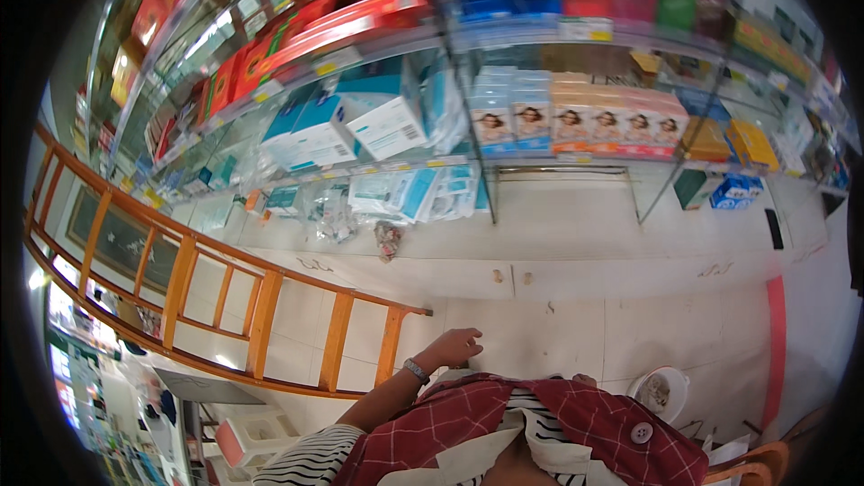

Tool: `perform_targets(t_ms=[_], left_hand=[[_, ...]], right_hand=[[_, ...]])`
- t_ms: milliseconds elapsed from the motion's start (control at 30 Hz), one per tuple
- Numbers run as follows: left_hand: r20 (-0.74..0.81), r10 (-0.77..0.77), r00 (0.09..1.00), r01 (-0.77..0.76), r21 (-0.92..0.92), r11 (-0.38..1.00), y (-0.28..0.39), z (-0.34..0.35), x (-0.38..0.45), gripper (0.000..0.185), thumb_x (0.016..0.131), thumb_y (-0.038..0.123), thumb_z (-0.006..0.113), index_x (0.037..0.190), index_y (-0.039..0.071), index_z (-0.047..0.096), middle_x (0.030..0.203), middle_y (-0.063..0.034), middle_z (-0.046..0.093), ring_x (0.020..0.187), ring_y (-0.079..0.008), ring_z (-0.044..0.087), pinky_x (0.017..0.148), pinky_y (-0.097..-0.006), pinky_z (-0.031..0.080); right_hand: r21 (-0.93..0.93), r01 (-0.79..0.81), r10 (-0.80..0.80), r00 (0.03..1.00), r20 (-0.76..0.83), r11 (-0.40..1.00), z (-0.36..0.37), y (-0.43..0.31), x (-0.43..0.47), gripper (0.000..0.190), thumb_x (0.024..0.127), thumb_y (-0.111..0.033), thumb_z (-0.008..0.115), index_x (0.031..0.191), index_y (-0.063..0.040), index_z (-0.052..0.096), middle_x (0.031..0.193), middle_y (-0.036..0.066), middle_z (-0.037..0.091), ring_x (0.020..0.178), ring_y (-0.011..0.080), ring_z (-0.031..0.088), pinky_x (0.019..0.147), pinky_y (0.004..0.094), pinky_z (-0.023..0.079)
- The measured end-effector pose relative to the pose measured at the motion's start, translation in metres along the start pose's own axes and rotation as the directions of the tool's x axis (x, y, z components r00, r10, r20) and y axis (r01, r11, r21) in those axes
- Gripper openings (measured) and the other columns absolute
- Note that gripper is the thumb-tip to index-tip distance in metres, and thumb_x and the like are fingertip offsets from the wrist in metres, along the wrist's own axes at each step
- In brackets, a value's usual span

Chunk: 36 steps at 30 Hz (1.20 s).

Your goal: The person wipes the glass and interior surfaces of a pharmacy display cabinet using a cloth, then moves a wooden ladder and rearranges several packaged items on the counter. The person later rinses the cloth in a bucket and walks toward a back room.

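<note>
My left hand [460, 347], with a metal watch on its wrist, hangs over the tiled floor in front of the cabinet. Its fingers are loosely apart and hold nothing. The foot end of an orange wooden stepladder [337, 341] is just to its left. Only a bit of my right hand [584, 380] shows past the red checked apron, so its grip is hidden. Before me, a crumpled rag [387, 241] lies on the white ledge [567, 219] below the glass shelves. Plastic-wrapped packets [412, 192] lie behind it.
Teal-and-white cartons [385, 115], red boxes [364, 17] and hair-dye-like boxes [607, 118] fill the glass shelves. A white bucket [680, 385] holding a cloth stands at the right, near a wooden chair [769, 464]. White plastic stools [253, 435] stand at the lower left.
</note>
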State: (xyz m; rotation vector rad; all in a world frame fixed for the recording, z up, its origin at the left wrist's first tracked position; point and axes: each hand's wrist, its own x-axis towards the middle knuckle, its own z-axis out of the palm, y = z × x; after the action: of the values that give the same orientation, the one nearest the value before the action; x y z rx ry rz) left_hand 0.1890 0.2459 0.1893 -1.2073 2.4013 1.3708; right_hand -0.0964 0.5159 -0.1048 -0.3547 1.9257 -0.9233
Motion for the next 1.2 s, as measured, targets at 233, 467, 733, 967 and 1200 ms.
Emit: perform_targets(t_ms=[233, 467, 733, 967, 1200], left_hand=[[-0.337, 0.048, 0.94, -0.127, -0.22, 0.967, -0.166, -0.07, -0.03, 0.04, 0.085, 0.027, 0.067, 0.113, -0.001, 0.061, 0.085, -0.0142, 0.07, 0.077, -0.025, 0.067, 0.071, -0.0358, 0.053], [-0.499, -0.165, 0.851, -0.155, -0.538, 0.829, -0.212, -0.168, -0.031, 0.033, 0.086, 0.017, 0.063, 0.107, -0.008, 0.061, 0.079, -0.0106, 0.067, 0.07, -0.0147, 0.064, 0.064, -0.0289, 0.051], [-0.456, -0.2, 0.868, -0.143, -0.614, 0.776, -0.217, -0.165, -0.02, 0.029, 0.088, 0.012, 0.061, 0.11, -0.007, 0.059, 0.081, -0.0069, 0.065, 0.074, -0.013, 0.063, 0.062, -0.0253, 0.049], [-0.664, -0.046, 0.746, -0.233, -0.326, 0.916, -0.183, -0.201, 0.006, 0.034, 0.084, 0.014, 0.065, 0.113, -0.003, 0.059, 0.09, -0.0172, 0.067, 0.08, -0.0232, 0.067, 0.071, -0.032, 0.053], [-0.63, -0.123, 0.767, -0.307, -0.528, 0.792, -0.17, -0.235, 0.078, 0.031, 0.085, 0.014, 0.064, 0.112, -0.001, 0.06, 0.084, -0.013, 0.066, 0.076, -0.0196, 0.065, 0.069, -0.0307, 0.052]], right_hand=[[-0.087, 0.004, 0.001, 0.998, 0.058, 0.996, 0.08, -0.181, -0.034, 0.033, 0.086, -0.014, 0.054, 0.112, 0.005, 0.063, 0.071, 0.013, 0.064, 0.058, 0.0213, 0.064, 0.05, 0.0359, 0.052], [-0.309, 0.496, -0.432, 0.865, 0.256, 0.812, 0.193, -0.337, -0.038, 0.037, 0.087, -0.025, 0.059, 0.116, -0.002, 0.062, 0.079, 0.016, 0.069, 0.067, 0.0235, 0.068, 0.068, 0.0351, 0.052], [-0.377, 0.541, -0.55, 0.83, 0.094, 0.752, 0.233, -0.427, -0.01, 0.047, 0.083, -0.026, 0.067, 0.12, 0.002, 0.058, 0.08, 0.014, 0.066, 0.068, 0.0236, 0.065, 0.07, 0.0358, 0.051], [-0.243, 0.588, -0.608, 0.794, -0.011, 0.772, 0.282, -0.525, 0.055, 0.064, 0.079, -0.037, 0.072, 0.119, 0.01, 0.054, 0.092, 0.018, 0.065, 0.084, 0.0306, 0.065, 0.079, 0.0381, 0.05], [0.063, 0.413, -0.401, 0.904, -0.147, 0.909, 0.36, -0.523, 0.098, 0.086, 0.068, -0.042, 0.082, 0.123, 0.011, 0.043, 0.122, 0.023, 0.055, 0.111, 0.0317, 0.055, 0.094, 0.0378, 0.044]])
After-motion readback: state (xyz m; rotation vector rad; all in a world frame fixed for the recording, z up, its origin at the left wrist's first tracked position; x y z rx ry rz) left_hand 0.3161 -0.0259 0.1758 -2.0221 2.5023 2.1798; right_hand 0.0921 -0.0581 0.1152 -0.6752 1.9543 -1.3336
